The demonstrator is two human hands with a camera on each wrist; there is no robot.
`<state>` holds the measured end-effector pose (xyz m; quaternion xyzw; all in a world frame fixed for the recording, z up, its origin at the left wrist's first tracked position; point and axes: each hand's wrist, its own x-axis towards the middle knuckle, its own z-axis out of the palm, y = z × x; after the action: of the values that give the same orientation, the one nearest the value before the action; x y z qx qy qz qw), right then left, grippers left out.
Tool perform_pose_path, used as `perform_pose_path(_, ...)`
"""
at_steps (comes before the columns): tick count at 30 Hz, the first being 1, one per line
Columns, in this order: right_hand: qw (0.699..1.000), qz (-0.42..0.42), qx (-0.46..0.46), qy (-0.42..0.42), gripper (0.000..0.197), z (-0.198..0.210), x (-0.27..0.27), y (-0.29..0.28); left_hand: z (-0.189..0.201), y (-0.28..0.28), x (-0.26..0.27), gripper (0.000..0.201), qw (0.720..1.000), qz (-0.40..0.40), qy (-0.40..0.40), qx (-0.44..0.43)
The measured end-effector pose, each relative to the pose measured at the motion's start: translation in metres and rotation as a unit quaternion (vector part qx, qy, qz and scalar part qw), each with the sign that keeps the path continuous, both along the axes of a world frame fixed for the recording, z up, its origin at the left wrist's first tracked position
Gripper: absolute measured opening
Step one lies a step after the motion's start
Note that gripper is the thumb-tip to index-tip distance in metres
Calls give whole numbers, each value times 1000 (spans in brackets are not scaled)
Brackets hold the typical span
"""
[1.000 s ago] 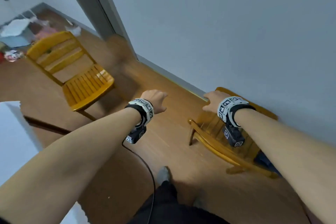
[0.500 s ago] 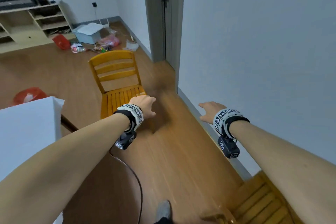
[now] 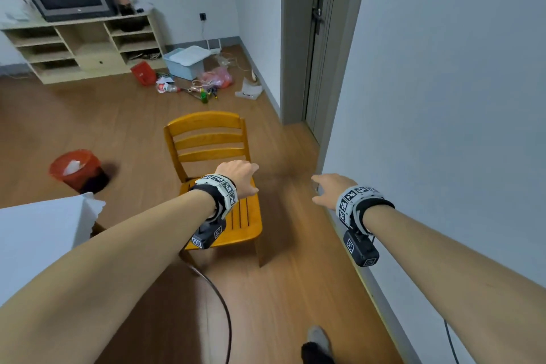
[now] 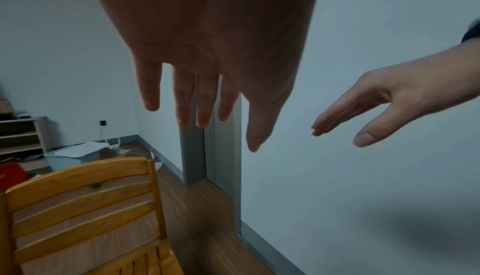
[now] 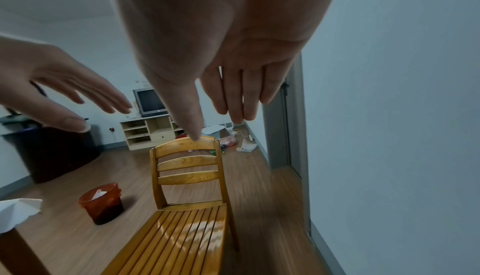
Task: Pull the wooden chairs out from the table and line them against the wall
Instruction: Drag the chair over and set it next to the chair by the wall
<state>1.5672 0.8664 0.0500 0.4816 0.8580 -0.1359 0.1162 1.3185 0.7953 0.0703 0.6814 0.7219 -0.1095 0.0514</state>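
A yellow wooden chair (image 3: 212, 139) (image 4: 78, 207) (image 5: 189, 176) with a slatted back and seat stands on the floor ahead, its seat towards me, beside the white table (image 3: 35, 242). My left hand (image 3: 237, 176) (image 4: 197, 98) hovers above the seat with straight fingers, holding nothing. My right hand (image 3: 328, 190) (image 5: 221, 105) reaches forward near the grey wall (image 3: 443, 127), fingers straight and empty. Neither hand touches the chair.
A red waste bin (image 3: 78, 170) stands left of the chair. A doorway (image 3: 319, 38) opens in the wall ahead on the right. Clutter and a plastic box (image 3: 187, 62) lie by the TV shelf (image 3: 85, 47). A cable (image 3: 221, 304) trails on the floor.
My view swung left and up, off the chair by the wall, which my right hand let go. The second chair now stands straight ahead, and both hands have moved towards it.
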Motion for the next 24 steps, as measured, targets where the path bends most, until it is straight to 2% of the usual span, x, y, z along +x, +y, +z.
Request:
perform_pose_path(7, 997, 78, -18, -11, 64, 3, -44, 155, 22, 120, -10, 63, 999, 43, 22, 9)
perform_pose_path(11, 993, 118, -5, -12, 62, 13, -87, 224, 38, 172, -36, 55, 996, 83, 11, 9)
perform_pose_path(17, 987, 155, 13, -33, 54, 0, -165, 330, 22, 262, -107, 56, 991, 134, 11, -6)
perform_pose_path(24, 977, 197, 17, -75, 55, -3, -280, 470, -14, 406, -235, 53, 979, 195, -23, -47)
